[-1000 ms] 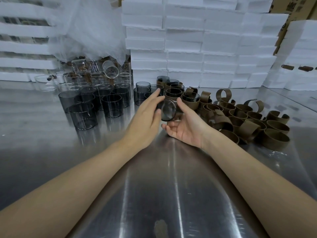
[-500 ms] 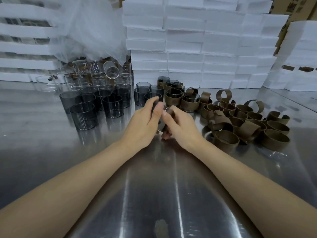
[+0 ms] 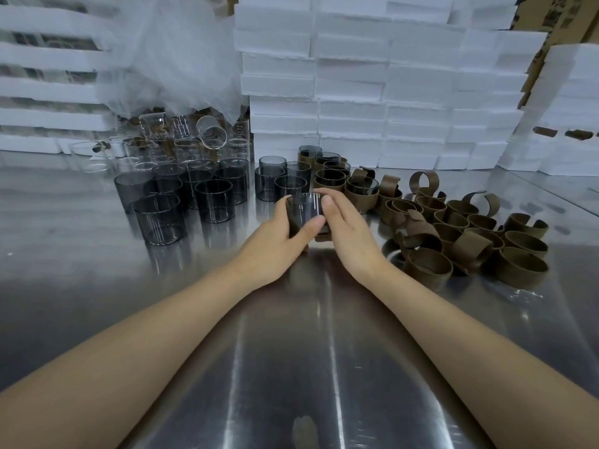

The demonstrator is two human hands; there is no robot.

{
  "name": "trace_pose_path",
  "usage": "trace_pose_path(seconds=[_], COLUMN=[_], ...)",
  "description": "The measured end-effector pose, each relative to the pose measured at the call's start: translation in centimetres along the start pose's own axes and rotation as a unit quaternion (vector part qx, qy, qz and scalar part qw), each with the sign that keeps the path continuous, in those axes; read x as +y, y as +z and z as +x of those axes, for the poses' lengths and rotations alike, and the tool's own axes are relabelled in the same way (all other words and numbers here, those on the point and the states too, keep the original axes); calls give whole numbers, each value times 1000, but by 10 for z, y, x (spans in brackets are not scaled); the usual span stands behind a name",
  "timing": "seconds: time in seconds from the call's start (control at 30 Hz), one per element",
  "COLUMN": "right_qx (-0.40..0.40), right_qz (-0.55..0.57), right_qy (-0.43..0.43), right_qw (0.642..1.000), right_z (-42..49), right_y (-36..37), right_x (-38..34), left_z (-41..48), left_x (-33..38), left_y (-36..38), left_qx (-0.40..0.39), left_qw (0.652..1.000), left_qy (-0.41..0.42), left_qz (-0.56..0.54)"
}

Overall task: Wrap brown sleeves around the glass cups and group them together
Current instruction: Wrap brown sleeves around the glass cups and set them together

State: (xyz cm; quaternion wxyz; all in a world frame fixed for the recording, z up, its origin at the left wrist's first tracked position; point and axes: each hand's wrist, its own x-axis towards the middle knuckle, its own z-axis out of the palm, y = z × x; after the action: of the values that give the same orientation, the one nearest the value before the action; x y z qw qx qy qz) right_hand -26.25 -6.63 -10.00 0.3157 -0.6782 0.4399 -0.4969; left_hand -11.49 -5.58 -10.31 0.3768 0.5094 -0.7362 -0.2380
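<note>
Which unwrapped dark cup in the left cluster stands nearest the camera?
The front-most dark cup, upright at the cluster's near corner, left of the left hand and the held cup. All the others there stand farther back.

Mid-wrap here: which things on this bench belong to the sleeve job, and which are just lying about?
Job: smoky glass cup gripped by left hand and right hand; loose brown sleeves; bare smoky cups; sleeved cups grouped behind.
Lying about: white foam blocks; crumpled plastic sheet; cardboard boxes.
</note>
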Motion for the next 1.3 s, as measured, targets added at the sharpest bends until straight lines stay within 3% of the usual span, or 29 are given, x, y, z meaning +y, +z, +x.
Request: trace_pose_path(seconds=[0.1,0.17,0.3,0.4,0.57,0.7,0.77,0.97,1.1,1.17,1.3], right_qx=[-27,-5,26,24,47,56,35,-36,-87,-79,-8], right_qz=[97,164,299,340,324,290,257,270,256,245,158], right_qy=[88,121,208,238,241,228,215,172,131,108,71], right_qw=[991,979,931,909,913,928,942,947,954,960,985], right_z=[2,-1,-1,1,1,2,3,4,3,1,-1], right_y=[4,6,-3,-7,-3,2,6,4,3,4,1], right_x=[-3,-6,-11,-12,-15,-13,-14,-11,-7,-5,0], left_z=[0,1,-4,-5,-2,1,2,5,6,3,0], left_x=[-2,-4,3,3,0,-5,-5,1,-1,-1,5], left_y=[2,2,8,13,15,15,14,13,7,4,4], left_qx=[-23,-41,-121,-135,-102,-41,4,89,97,82,126], left_qw=[999,998,982,978,980,992,996,979,975,985,985], left_qy=[13,19,103,108,96,62,29,-34,-50,-31,84], left_qz=[42,43,-100,-116,-141,-97,-81,-179,-193,-146,82])
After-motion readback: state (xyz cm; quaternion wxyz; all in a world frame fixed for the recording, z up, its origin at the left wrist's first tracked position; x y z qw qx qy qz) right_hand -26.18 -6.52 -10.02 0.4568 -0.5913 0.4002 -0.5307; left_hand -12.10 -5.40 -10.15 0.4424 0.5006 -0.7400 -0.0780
